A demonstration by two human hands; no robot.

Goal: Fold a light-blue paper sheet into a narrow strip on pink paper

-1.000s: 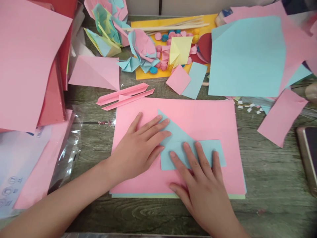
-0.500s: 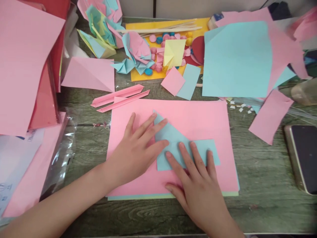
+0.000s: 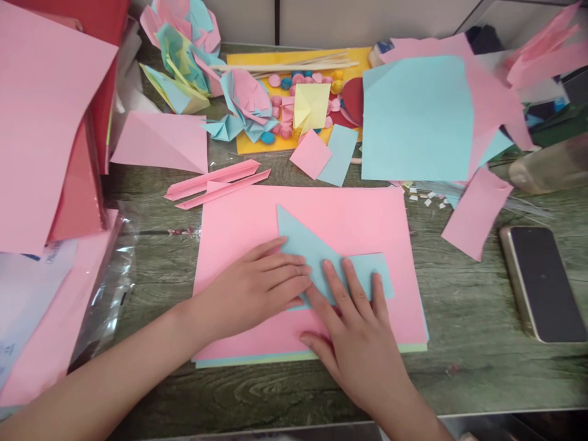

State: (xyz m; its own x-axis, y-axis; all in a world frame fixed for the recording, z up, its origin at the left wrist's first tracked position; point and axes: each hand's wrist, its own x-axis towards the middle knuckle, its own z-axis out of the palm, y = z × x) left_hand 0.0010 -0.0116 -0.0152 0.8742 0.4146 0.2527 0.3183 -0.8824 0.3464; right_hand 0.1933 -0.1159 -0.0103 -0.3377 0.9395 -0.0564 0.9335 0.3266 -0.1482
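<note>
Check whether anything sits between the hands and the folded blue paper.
Nothing visible does: fingers of the left hand and right hand rest directly on the folded blue paper. The pink sheet lies beneath it; the pink strips lie apart, to its upper left.

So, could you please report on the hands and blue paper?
Left hand over blue paper, right hand spread on it. Paper folded, lying on pink sheet. Pink strips at sheet's far-left corner, clear of both hands.

Right of the pink stack (image 3: 353, 214), bare desk (image 3: 459, 312) leaves room to pass as far as the phone (image 3: 544, 285); a pink strip (image 3: 478, 214) blocks the gap's far end. Paper flowers (image 3: 250, 101) and a blue sheet (image 3: 418, 122) crowd the far side, a plastic bag (image 3: 103, 300) the left.
</note>
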